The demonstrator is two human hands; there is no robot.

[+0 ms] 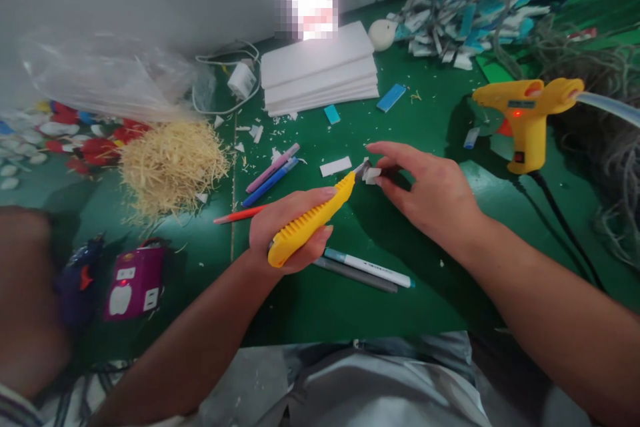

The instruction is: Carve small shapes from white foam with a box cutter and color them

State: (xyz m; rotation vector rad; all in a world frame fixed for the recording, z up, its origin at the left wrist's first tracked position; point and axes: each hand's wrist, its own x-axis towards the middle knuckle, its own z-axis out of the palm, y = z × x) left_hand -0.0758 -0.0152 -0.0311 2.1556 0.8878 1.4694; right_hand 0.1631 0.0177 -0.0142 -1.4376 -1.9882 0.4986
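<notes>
Pressing too hard could slip the yellow knife (315,216), held in the left hand's (278,215) grip, toward 2 o'clock into the right hand (433,192), whose grip is unclear.

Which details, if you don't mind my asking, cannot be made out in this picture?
In the head view:
Orange-red pen: right end hidden by the left hand.
Black cord: lower end hidden behind the right forearm.
Clear glue stick: far end cut off by the right edge.
White marker: lettering too small.
Yellow utility knife: blade tip's contact with the white scrap too blurred.
</notes>
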